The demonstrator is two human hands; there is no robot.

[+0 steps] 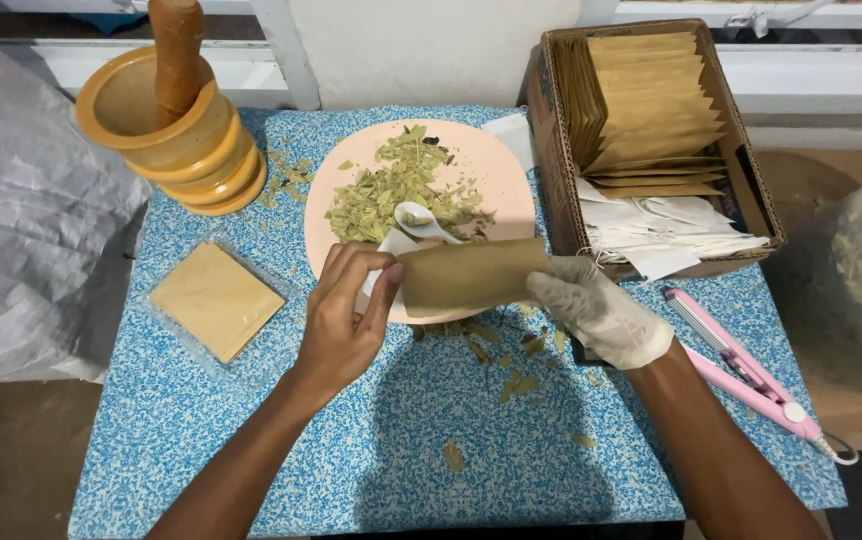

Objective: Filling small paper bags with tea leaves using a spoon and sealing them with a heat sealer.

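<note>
Brown paper pouch (471,277) between both hands (346,322)

We see a wooden mortar (166,135) with its pestle (178,55) at the tabletop's (401,440) far left corner, a cardboard box (741,190) of paper envelopes on the right, and a pink hair straightener (741,370) near it.

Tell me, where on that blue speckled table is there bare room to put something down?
The blue speckled tabletop is barest along the near edge, left of the forearms. It is crowded around the round pink plate of dried leaves, the brown cardboard box of envelopes and the pink heat sealer.
</note>
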